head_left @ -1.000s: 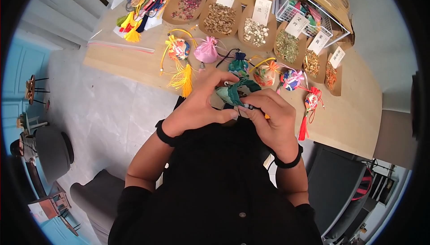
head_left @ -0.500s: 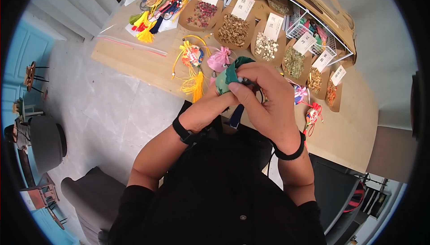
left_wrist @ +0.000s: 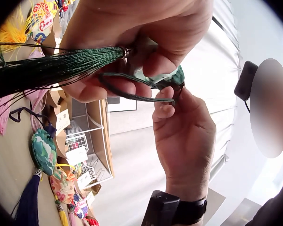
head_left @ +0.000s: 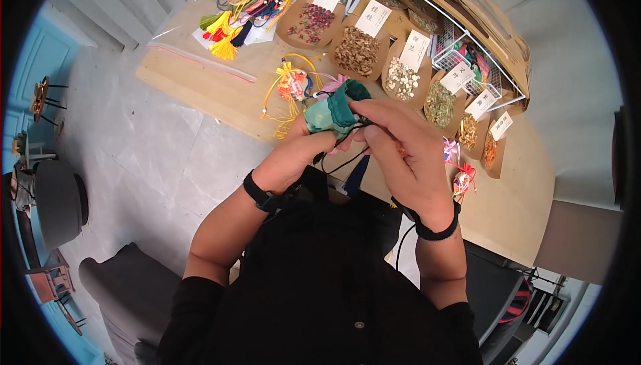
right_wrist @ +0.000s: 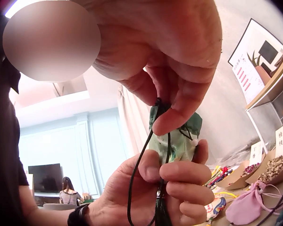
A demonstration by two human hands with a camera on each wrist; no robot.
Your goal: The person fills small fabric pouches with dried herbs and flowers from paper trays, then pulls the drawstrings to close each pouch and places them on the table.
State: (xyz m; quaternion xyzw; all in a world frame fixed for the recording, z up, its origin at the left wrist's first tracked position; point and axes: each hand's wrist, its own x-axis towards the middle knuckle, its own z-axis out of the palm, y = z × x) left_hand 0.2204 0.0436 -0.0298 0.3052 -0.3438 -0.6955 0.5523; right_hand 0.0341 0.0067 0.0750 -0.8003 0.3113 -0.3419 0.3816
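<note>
In the head view's centre, my right hand (head_left: 412,154) hides part of the green pouch (head_left: 326,114), which covers most of the pink pouch (head_left: 332,86). The left wrist view's left edge cuts off the green tassel (left_wrist: 80,67). Upper right from my head, the labels' (head_left: 415,51) fine print is too small.

From the top, the right hand (right_wrist: 167,49) pinches the dark upper edge of a green pouch (right_wrist: 179,147), while the left hand (right_wrist: 144,192) curls its thumb and fingers about the paler lower part. A dark cord (right_wrist: 132,182) droops in a long loop past the left thumb, and a dark tassel (right_wrist: 162,214) hangs below (the frame cuts off its end). At lower right lies a pink pouch (right_wrist: 244,207), near brown trays (right_wrist: 237,181) with white labels (right_wrist: 256,153). Far behind, a person in stripes (right_wrist: 69,197) sits beside a dark screen (right_wrist: 45,178).
</note>
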